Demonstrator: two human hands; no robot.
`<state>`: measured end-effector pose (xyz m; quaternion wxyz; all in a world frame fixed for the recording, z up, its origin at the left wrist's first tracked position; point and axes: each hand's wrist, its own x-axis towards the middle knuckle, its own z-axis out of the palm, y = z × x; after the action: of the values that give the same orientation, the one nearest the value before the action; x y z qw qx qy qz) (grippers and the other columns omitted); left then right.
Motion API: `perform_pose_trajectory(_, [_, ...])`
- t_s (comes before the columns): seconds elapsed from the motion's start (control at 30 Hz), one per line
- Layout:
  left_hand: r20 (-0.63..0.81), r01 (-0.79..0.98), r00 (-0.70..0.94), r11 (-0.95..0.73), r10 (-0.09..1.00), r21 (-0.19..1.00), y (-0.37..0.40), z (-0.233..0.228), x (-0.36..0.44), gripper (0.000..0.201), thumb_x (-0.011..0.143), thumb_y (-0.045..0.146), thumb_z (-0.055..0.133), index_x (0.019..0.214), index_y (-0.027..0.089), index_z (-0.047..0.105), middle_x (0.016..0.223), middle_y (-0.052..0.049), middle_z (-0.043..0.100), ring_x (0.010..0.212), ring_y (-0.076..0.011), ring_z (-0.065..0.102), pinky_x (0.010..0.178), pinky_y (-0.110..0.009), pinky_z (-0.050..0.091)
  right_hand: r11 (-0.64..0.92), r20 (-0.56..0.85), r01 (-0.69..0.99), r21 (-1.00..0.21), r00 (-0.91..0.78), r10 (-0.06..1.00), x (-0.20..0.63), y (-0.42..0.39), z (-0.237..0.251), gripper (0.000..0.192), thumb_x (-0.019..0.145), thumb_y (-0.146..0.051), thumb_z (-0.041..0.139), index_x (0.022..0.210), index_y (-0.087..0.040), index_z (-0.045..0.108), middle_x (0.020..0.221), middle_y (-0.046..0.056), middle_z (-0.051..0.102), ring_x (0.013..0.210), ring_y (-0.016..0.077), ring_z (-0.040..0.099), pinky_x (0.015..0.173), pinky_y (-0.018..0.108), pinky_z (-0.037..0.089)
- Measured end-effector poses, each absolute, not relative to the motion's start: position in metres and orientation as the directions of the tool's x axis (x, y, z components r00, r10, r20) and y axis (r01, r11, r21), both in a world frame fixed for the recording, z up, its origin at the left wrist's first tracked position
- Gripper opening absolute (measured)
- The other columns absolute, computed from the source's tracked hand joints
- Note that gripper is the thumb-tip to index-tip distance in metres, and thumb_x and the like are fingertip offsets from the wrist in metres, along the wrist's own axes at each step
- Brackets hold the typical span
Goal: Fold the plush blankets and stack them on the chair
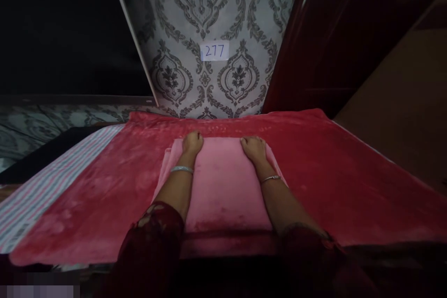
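Right in the middle, a folded pink cloth (pixel 226 186) lies flat on a big red blanket (pixel 324 177). Think of that pink cloth as the middle of a clock. At nine o'clock there is a stripy cloth (pixel 63 177), next to the red blanket. At ten o'clock is a big black screen (pixel 70 32). At twelve o'clock is a wall with curly patterns (pixel 240 9), and a white paper (pixel 214 50) on it says 277. At one o'clock stands something tall, shiny and dark red (pixel 324 32). The two arms cover bits of the pink cloth's sides. The left hand (pixel 193 143) is on its far edge at eleven o'clock, fingers curled in close. The right hand (pixel 254 148) is there at one o'clock, fingers close together and bent over the edge. The fingertips are hidden, so I can't tell if they pinch the cloth.
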<state>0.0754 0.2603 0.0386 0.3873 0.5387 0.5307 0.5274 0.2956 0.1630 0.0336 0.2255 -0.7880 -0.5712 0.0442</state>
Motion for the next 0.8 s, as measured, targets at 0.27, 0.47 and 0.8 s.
perform_pose_trajectory(0.27, [0.218,0.176,0.062,-0.226,0.974,0.958,0.21,0.074,0.074,0.026,0.062,-0.001,0.073,0.063,0.022,0.061,0.093,-0.009,0.071,0.138,-0.0305,0.046,0.122,-0.048,0.017,-0.136,0.229,0.906,-0.402,0.243,0.943,0.304,0.119,0.058,0.041,0.098,-0.038,0.05,0.136,-0.025,0.06,0.146,0.013,0.055,0.137,0.0301,0.046,0.114,0.056,0.029])
perform_pose_trajectory(0.47, [0.344,0.164,0.555,-0.505,0.758,0.848,0.097,0.048,0.026,0.035,0.063,0.027,0.087,0.095,0.026,0.073,0.131,-0.01,0.065,0.146,-0.0335,0.036,0.123,-0.054,0.007,0.075,0.325,0.969,-0.235,0.006,0.946,0.323,0.006,0.008,0.058,0.097,-0.058,0.043,0.15,-0.035,0.044,0.161,0.005,0.036,0.151,0.0354,0.023,0.117,0.067,0.019])
perform_pose_trajectory(0.8, [0.15,0.132,0.41,-0.221,0.9,0.966,0.068,0.039,0.021,0.016,0.075,0.023,0.079,0.09,0.026,0.074,0.126,-0.008,0.069,0.143,-0.0331,0.041,0.121,-0.058,0.015,0.157,0.374,0.95,-0.27,-0.047,0.926,0.341,-0.006,-0.031,0.06,0.1,-0.053,0.035,0.154,-0.028,0.039,0.162,0.004,0.034,0.154,0.0272,0.016,0.123,0.054,0.024])
